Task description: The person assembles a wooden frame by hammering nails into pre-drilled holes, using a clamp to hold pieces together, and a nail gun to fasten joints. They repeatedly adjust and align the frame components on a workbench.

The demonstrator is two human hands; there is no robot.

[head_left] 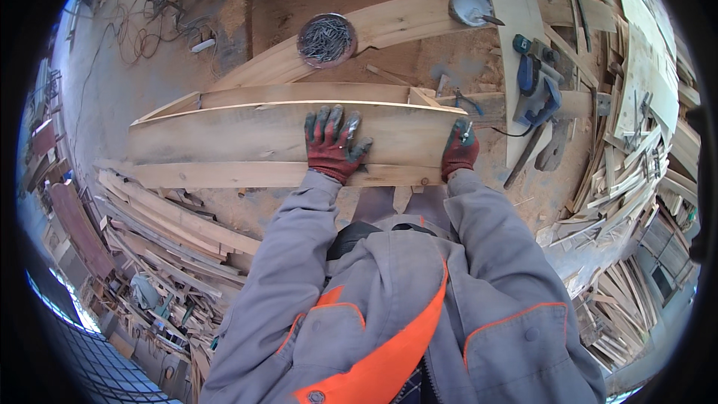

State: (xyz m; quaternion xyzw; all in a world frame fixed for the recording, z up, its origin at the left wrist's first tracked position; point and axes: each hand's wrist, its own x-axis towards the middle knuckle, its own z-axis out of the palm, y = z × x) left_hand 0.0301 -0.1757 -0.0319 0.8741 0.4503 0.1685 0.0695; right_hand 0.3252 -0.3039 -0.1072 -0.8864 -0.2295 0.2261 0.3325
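Note:
A long, narrow wooden frame (232, 135) made of boards lies crosswise in front of me, with a wide panel on top. My left hand (333, 146), in a red and dark grey glove, rests on that panel with its fingers spread. At the frame's right end is my right hand (459, 151), in a matching glove. Its fingers are curled closed, and a small shiny nail (467, 132) shows at the fingertips. Beyond the frame stands a round bowl full of nails (327, 40). Just past the right hand lies a pair of pliers (465, 100) with blue handles.
At the back right sits a bowl of white paste (471, 6) with a brush in it. A blue power tool (537, 86) lies on boards at the right, with a hammer (581, 19) farther back. Stacked planks (176, 217) and scrap wood (628, 179) flank me; cords (138, 34) trail on the floor.

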